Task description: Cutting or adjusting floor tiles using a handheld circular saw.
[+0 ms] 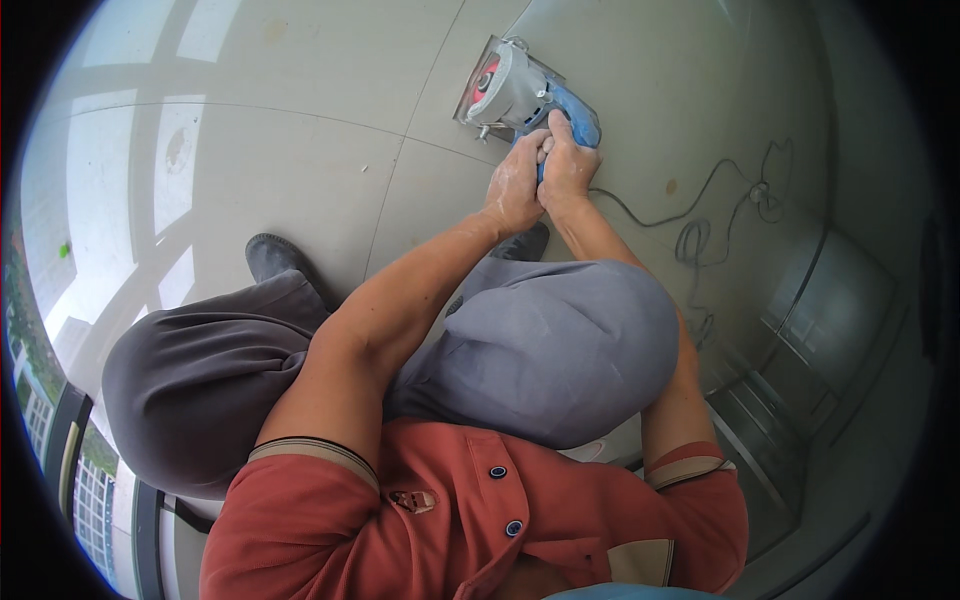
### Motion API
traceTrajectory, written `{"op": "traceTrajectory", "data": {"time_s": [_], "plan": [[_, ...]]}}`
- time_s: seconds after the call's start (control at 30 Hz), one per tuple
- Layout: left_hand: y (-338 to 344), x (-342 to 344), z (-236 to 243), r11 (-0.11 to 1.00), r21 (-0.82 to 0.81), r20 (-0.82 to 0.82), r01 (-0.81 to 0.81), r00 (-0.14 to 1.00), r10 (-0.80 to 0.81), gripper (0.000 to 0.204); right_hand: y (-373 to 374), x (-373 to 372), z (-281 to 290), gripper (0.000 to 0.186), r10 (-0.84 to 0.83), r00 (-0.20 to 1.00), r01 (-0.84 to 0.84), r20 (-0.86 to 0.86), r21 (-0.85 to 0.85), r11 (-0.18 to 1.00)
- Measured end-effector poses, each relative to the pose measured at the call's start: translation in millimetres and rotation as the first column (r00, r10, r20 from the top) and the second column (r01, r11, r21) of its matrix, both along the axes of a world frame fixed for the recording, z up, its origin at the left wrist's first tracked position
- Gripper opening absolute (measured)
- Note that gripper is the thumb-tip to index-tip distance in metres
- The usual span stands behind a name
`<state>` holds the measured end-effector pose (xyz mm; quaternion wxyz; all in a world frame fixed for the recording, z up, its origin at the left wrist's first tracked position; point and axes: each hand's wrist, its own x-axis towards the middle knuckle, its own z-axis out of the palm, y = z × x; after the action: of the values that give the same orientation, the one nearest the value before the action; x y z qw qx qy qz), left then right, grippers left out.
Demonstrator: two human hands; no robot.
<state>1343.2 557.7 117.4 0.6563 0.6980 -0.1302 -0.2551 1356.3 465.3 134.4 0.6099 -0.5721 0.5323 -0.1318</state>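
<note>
A hand-held stone cutter (518, 92) rests on the floor at the upper middle. It has a silver blade guard, a blue motor body and handle, a red disc part at its left side and a flat metal base plate. My left hand (514, 186) is closed around the blue handle from the left, dusted with white powder. Against it, my right hand (568, 163) wraps the same handle from the right, thumb on top. The blade's lower edge is hidden by the base plate and guard.
Large glossy tiles (300, 62) with dark joints make up the floor. A dark power cord (655, 222) trails right from the cutter in loose loops. My shoes (274, 257) stand below the cutter. Metal rails (765, 415) are at lower right, and an open window frame (70, 440) at far left.
</note>
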Motion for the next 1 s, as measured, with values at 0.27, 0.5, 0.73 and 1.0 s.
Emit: {"op": "traceTrajectory", "data": {"time_s": [0.27,0.5,0.73,1.0], "plan": [[0.8,-0.3,-2.2,1.0,0.013,-0.01,0.022,1.0,-0.022,0.069,-0.4,2.7,-0.6,0.02,-0.017,1.0,0.017,-0.015,0.031,0.999],[-0.8,-0.4,-3.1,1.0,0.012,0.024,0.006,1.0,-0.006,0.07,-0.4,2.9,-0.4,0.021,-0.024,1.0,0.025,-0.002,0.028,0.999],[-1.7,-0.4,0.1,1.0,0.012,-0.028,0.022,0.999,-0.021,0.07,-3.2,0.6,-2.9,0.021,-0.01,1.0,0.01,0.016,0.003,1.0],[-0.1,0.7,-6.3,1.0,-0.008,0.023,0.004,1.0,-0.004,0.069,0.8,3.4,-3.1,0.022,-0.043,0.999,0.043,0.0,0.043,0.998]]}}
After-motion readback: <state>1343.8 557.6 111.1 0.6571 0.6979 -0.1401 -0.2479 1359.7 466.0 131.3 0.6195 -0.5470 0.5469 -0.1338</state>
